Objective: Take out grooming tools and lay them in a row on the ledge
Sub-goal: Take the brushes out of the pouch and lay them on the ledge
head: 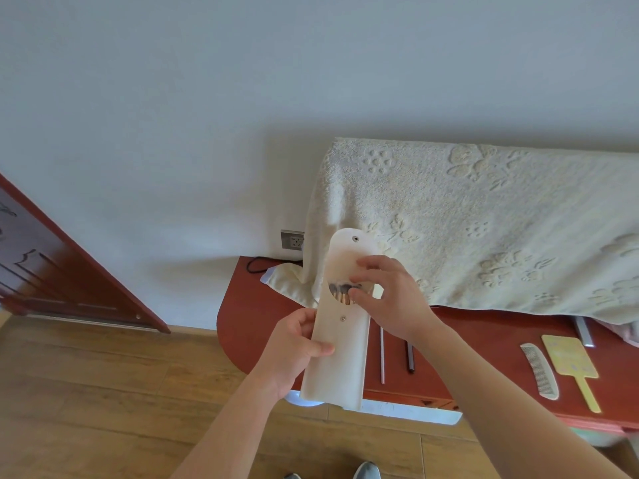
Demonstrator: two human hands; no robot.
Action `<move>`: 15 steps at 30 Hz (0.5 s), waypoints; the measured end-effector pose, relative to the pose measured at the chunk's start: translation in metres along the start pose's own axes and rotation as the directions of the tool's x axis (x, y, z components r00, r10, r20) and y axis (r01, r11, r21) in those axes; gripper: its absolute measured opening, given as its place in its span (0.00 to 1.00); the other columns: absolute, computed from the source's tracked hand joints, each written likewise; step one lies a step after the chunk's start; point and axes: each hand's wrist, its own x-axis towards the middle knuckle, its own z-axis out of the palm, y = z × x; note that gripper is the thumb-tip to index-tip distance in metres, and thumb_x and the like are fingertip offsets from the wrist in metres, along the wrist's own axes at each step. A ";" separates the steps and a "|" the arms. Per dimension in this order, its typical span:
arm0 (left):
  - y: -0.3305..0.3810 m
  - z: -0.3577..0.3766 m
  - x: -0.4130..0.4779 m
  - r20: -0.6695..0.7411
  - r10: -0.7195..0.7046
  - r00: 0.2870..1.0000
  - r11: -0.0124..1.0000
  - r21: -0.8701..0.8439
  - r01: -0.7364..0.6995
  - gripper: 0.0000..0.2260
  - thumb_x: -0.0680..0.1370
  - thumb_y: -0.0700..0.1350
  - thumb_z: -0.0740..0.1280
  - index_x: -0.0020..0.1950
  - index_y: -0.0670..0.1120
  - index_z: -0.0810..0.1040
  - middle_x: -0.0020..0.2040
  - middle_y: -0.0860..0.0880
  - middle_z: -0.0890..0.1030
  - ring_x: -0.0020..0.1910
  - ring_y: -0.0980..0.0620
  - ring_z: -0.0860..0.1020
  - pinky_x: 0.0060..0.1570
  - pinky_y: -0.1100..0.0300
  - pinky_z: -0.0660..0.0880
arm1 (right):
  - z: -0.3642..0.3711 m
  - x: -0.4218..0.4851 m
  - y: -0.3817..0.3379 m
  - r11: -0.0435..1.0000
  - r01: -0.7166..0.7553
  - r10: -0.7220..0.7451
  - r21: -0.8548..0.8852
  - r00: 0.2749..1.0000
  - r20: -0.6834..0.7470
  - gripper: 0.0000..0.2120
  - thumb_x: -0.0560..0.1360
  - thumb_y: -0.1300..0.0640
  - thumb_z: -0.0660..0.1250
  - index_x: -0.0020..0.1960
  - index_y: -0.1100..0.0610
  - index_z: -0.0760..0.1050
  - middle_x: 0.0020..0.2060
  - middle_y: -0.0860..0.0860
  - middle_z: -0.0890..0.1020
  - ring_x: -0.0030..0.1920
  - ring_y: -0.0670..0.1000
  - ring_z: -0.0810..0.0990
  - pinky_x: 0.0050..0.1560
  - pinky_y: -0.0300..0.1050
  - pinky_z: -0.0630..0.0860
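A long cream pouch [340, 354] with snap buttons is held upright above the red-brown ledge [249, 323]. My left hand [297, 350] grips its lower left side. My right hand [387, 299] is at the pouch's open mouth, fingers pinching the tips of the tools [342, 293] that show inside. On the ledge lie a thin pink stick [382, 356], a dark pencil-like stick [409, 357], a white comb [540, 371] and a yellow hand mirror [572, 364], side by side.
A cream towel [484, 229] drapes over something at the back of the ledge. A wall socket [292, 239] with a black cable sits behind the ledge's left end. Wooden floor lies below, and a red-brown door [52, 271] stands at the left.
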 end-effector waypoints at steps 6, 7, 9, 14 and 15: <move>0.001 0.001 0.002 0.010 -0.007 1.000 1.000 0.003 0.007 0.22 0.70 0.26 0.70 0.60 0.43 0.78 0.52 0.46 0.86 0.52 0.46 0.84 0.52 0.49 0.79 | 0.001 0.002 -0.001 0.999 -0.031 0.032 0.033 0.999 -0.034 0.04 0.71 0.55 0.74 0.45 0.51 0.83 0.59 0.44 0.78 0.60 0.45 0.72 0.57 0.34 0.66; 0.001 0.001 0.002 0.012 -0.007 1.000 1.000 0.003 0.007 0.22 0.70 0.26 0.69 0.60 0.43 0.78 0.52 0.46 0.86 0.52 0.46 0.84 0.53 0.48 0.79 | 0.000 0.003 -0.002 0.999 -0.035 0.036 0.033 0.999 -0.032 0.03 0.71 0.55 0.74 0.45 0.51 0.83 0.58 0.44 0.78 0.59 0.44 0.72 0.55 0.32 0.65; 0.002 0.001 0.003 0.017 -0.007 1.000 1.000 0.006 0.007 0.22 0.70 0.26 0.69 0.60 0.43 0.78 0.52 0.46 0.86 0.52 0.46 0.84 0.55 0.46 0.78 | -0.001 0.005 -0.002 0.999 -0.041 0.041 0.028 0.999 -0.023 0.02 0.72 0.55 0.74 0.44 0.52 0.83 0.57 0.44 0.78 0.58 0.44 0.72 0.54 0.30 0.65; 0.004 -0.002 0.004 0.033 -0.003 0.999 1.000 0.000 0.003 0.22 0.70 0.27 0.70 0.61 0.44 0.78 0.53 0.46 0.85 0.54 0.45 0.84 0.58 0.44 0.77 | -0.002 0.014 -0.007 0.999 -0.036 0.036 0.007 0.999 -0.027 0.02 0.72 0.57 0.74 0.41 0.55 0.81 0.54 0.46 0.78 0.56 0.46 0.73 0.53 0.37 0.66; 0.004 -0.003 0.004 0.036 -0.002 0.999 1.000 0.000 0.002 0.22 0.70 0.27 0.70 0.61 0.44 0.77 0.54 0.46 0.85 0.54 0.45 0.84 0.58 0.44 0.77 | -0.002 0.016 -0.008 0.999 -0.035 0.035 0.009 0.999 -0.039 0.02 0.72 0.58 0.74 0.41 0.55 0.81 0.53 0.46 0.78 0.56 0.47 0.74 0.52 0.37 0.67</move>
